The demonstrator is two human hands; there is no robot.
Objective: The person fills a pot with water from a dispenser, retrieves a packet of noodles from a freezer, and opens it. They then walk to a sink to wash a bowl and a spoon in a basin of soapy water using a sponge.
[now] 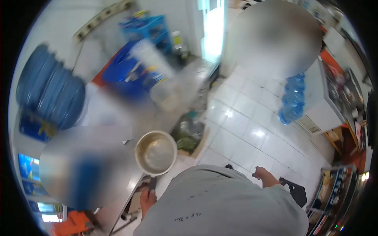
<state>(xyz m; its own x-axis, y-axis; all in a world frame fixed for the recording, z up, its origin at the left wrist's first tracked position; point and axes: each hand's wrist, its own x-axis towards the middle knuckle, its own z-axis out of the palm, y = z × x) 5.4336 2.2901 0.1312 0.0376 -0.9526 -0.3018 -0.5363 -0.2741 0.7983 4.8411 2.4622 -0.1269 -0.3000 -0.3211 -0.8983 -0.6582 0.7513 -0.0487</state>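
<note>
My left hand (147, 200) is wrapped round the dark handle of a saucepan (156, 153). The pan is light metal with a brownish, worn inside, and its mouth faces up at me. It appears to have nothing in it but a little shine. My right hand (264, 176) hangs at my right side over the tiled floor. Its fingers look loosely bent and a little apart, and nothing shows in them. The grey shirt (220, 200) I wear fills the bottom middle of the view.
A box (202, 143) of bagged greens stands beyond the pan. Blue water jugs (53, 86) are at the left, and blue bottles (293, 98) stand by a white cabinet (315, 102). Blurred patches cover people ahead and left. White tiles (236, 126) form the floor; shelves (330, 188) stand lower right.
</note>
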